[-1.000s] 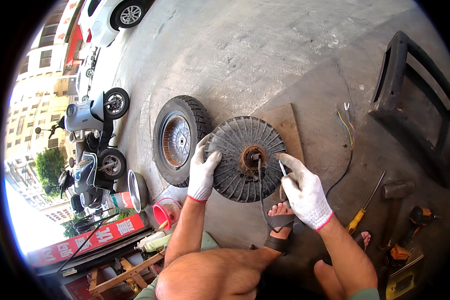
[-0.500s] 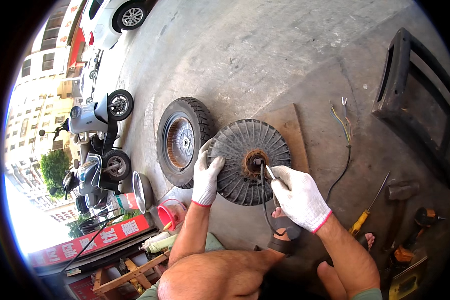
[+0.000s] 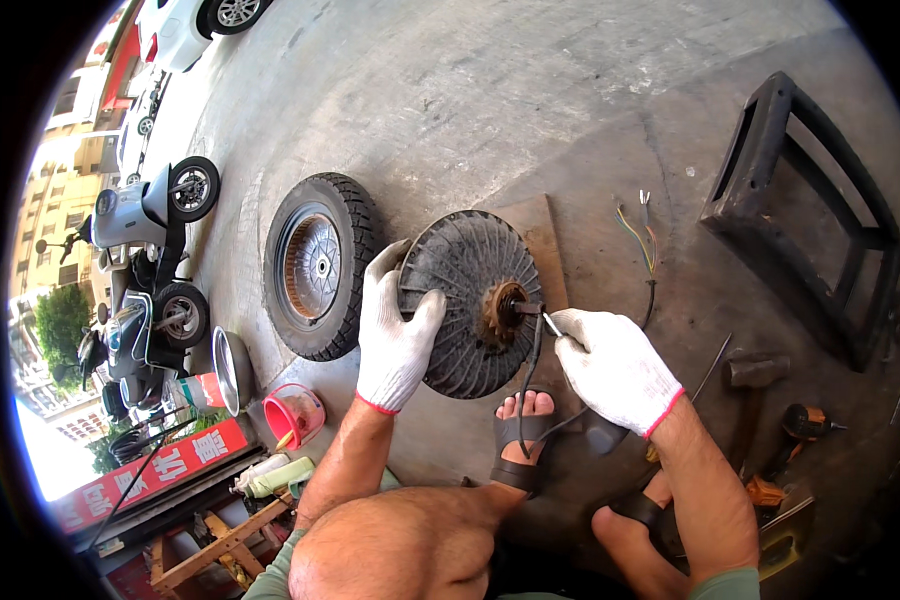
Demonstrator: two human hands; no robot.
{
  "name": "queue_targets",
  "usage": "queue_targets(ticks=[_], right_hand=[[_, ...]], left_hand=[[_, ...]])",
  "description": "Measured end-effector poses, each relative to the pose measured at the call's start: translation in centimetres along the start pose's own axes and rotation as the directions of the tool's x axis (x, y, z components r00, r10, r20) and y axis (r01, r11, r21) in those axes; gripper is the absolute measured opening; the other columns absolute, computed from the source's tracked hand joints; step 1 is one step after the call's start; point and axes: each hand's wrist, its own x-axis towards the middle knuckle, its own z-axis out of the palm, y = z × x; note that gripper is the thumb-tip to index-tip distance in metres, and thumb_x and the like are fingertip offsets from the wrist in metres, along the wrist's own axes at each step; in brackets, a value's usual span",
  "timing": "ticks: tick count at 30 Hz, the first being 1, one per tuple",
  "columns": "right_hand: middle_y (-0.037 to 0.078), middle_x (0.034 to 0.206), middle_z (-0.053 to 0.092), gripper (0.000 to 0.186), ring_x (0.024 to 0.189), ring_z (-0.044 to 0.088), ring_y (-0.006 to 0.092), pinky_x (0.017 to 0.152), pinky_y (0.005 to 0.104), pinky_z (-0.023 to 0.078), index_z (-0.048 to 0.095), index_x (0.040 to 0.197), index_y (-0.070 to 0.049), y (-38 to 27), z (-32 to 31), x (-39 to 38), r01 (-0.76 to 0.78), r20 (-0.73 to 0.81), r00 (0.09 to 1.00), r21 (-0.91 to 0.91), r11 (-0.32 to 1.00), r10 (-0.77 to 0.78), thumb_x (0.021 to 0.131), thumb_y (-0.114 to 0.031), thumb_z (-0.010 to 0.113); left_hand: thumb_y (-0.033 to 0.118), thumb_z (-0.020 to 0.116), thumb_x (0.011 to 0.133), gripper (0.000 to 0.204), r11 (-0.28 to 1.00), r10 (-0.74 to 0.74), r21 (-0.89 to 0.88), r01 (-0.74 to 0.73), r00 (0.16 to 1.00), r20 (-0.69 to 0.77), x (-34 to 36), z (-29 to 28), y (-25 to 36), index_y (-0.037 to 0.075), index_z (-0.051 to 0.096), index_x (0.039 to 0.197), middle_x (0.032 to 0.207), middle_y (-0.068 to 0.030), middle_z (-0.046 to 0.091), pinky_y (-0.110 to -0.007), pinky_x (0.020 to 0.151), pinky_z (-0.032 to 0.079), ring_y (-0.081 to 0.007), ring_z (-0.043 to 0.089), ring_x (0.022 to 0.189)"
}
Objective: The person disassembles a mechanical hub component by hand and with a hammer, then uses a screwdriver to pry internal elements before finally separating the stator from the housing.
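Note:
A round, ribbed black hub motor (image 3: 470, 290) stands tilted in front of me, with a rusty centre and a short axle (image 3: 528, 308). My left hand (image 3: 400, 330), in a white work glove, grips its left rim, thumb on the ribbed face and fingers behind. A black cable (image 3: 532, 375) comes out at the axle and hangs down in a loop. My right hand (image 3: 615, 365), gloved too, pinches a slim tool (image 3: 551, 324) whose pale metal tip is at the cable beside the axle end. The palm hides the rest of that tool.
A tyred wheel rim (image 3: 322, 267) lies left of the motor, and a brown board (image 3: 545, 240) behind it. Coloured wire ends (image 3: 640, 240) lie on the concrete. To the right are a black metal frame (image 3: 745, 230), a hammer (image 3: 757, 372) and a drill (image 3: 808, 422). A pink bucket (image 3: 295, 415) stands left.
The motor has tilted so its axle points more to the right. Both hands stay on it and on the slim tool. The whole view has shifted, moving the surroundings leftward.

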Motion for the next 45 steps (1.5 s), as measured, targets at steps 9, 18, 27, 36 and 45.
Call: queue_targets(ticks=[9, 18, 27, 36, 45], right_hand=[[0.03, 0.099, 0.07, 0.034, 0.095, 0.07, 0.0413, 0.086, 0.0443, 0.055, 0.069, 0.117, 0.007, -0.1, -2.2, 1.2, -0.019, 0.188, 0.982, -0.059, 0.998, 0.03, 0.093, -0.013, 0.055], [0.032, 0.09, 0.066, 0.026, 0.09, 0.065, 0.0496, 0.081, 0.0508, 0.053, 0.069, 0.096, 0.006, -0.4, -2.5, 2.2, -0.242, 0.334, 0.919, 0.053, 0.969, 0.211, 0.092, -0.013, 0.053], [0.022, 0.078, 0.066, 0.021, 0.07, 0.067, 0.0356, 0.069, 0.0419, 0.054, 0.064, 0.114, 0.002, 2.1, 4.3, -2.4, -0.39, -0.198, 0.817, 0.503, 0.772, 0.541, 0.099, -0.01, 0.055], [0.029, 0.101, 0.071, 0.025, 0.096, 0.07, 0.0432, 0.081, 0.0432, 0.055, 0.067, 0.114, 0.006, 1.5, 2.5, -2.0, -0.147, -0.099, 0.973, 0.439, 0.886, 0.21, 0.096, -0.01, 0.059], [0.029, 0.087, 0.068, 0.026, 0.086, 0.066, 0.046, 0.079, 0.0473, 0.052, 0.066, 0.098, 0.007, 0.3, -0.9, 0.5, -0.299, 0.191, 0.947, 0.248, 0.921, 0.257, 0.095, -0.015, 0.055]], left_hand=[[0.009, 0.068, 0.086, 0.041, 0.997, 0.064, 0.054, -0.063, 0.998, -0.011, 0.3, 0.4, 1.2, -0.009, 0.062, 0.123, 0.142, -0.0184, 0.052, -0.038, 0.11, 0.044, -0.0307, 0.055, 0.131], [0.009, 0.069, 0.085, 0.042, 0.993, 0.096, 0.073, -0.094, 0.995, -0.024, 0.3, 0.8, 1.3, -0.009, 0.062, 0.122, 0.14, -0.019, 0.053, -0.038, 0.111, 0.044, -0.0325, 0.055, 0.13], [0.01, 0.068, 0.086, 0.041, 0.985, 0.113, 0.131, -0.109, 0.993, -0.029, 0.1, 1.0, 1.7, -0.008, 0.062, 0.121, 0.14, -0.0202, 0.054, -0.039, 0.11, 0.044, -0.0334, 0.055, 0.13], [0.011, 0.068, 0.086, 0.041, 1.0, -0.001, 0.002, 0.001, 1.0, -0.026, 0.2, 0.8, 0.3, -0.01, 0.062, 0.121, 0.142, -0.0195, 0.052, -0.038, 0.111, 0.043, -0.0315, 0.054, 0.131], [0.009, 0.068, 0.085, 0.041, 0.996, 0.07, 0.064, -0.068, 0.997, -0.017, -0.1, 0.8, 1.3, -0.01, 0.061, 0.121, 0.141, -0.0214, 0.052, -0.04, 0.114, 0.041, -0.0343, 0.052, 0.133]])
